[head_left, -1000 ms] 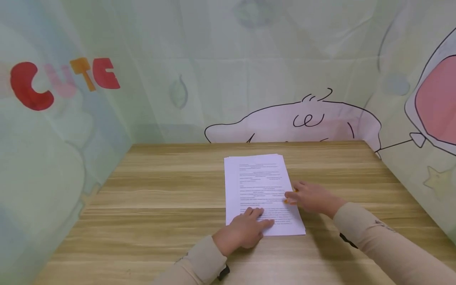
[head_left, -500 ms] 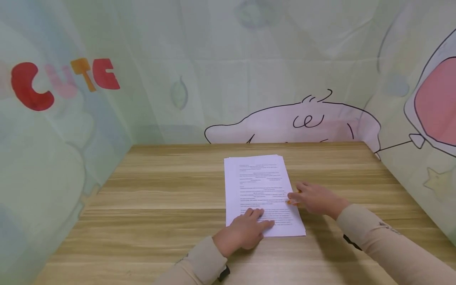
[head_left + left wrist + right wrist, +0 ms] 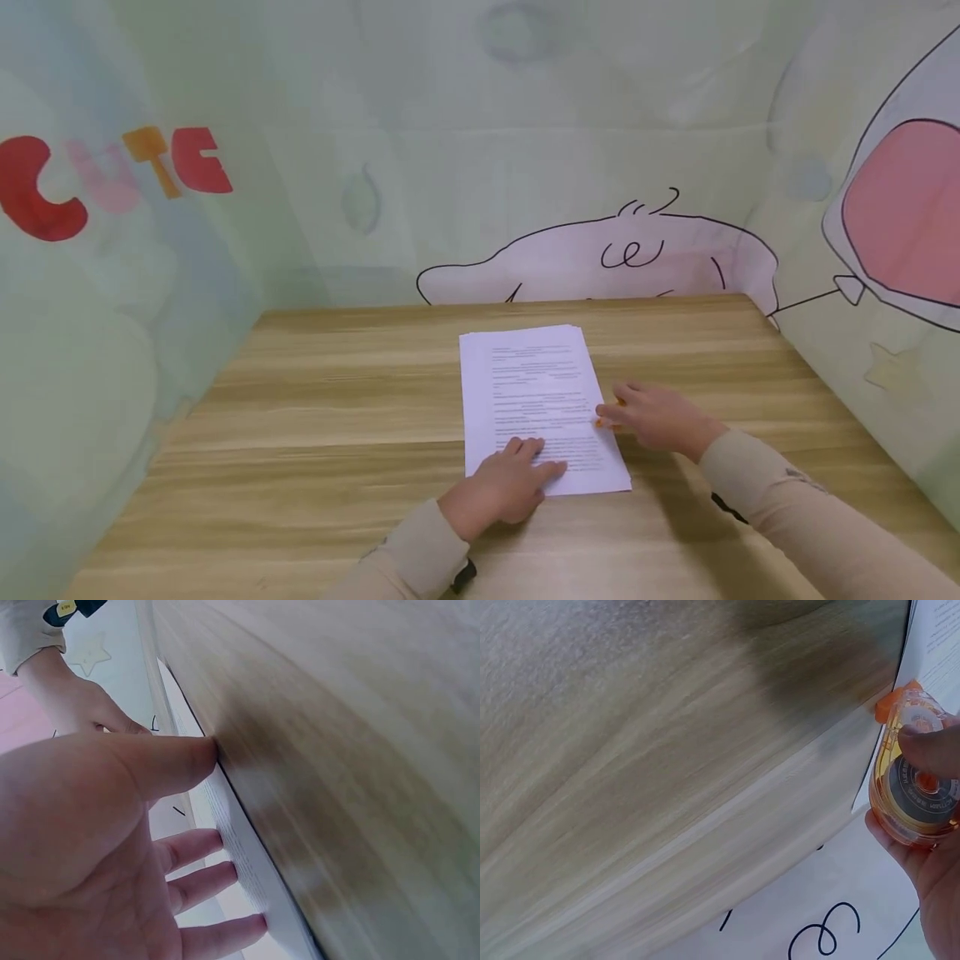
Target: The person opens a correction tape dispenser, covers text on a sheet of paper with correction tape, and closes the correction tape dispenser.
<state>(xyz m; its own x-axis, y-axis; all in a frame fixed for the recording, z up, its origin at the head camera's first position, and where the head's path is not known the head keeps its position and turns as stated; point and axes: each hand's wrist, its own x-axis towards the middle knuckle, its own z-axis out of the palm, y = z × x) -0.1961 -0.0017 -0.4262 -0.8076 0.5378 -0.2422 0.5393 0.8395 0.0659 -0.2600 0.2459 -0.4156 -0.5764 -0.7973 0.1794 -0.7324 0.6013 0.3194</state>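
Note:
A stack of white printed paper (image 3: 536, 375) lies on the wooden table. My left hand (image 3: 501, 485) rests on its lower part with the fingers spread; in the left wrist view the straight fingertips (image 3: 217, 877) press down on the sheet. At the right edge of the sheets, my right hand (image 3: 663, 417) grips a correction tape (image 3: 909, 806), a see-through orange dispenser with a dark reel inside. The thumb lies across its side, and the orange tip end overlaps the paper's edge in the right wrist view. In the head view the fingers mostly hide the dispenser.
The wood-grain tabletop (image 3: 322, 450) stretches out on both sides of the paper. Behind and beside it hangs a pale printed cloth backdrop (image 3: 420, 183) with cartoon drawings and coloured letters.
The right hand with the correction tape has shifted slightly right relative to the sheet. The left hand stays put on the paper. The head view has turned a little to the right.

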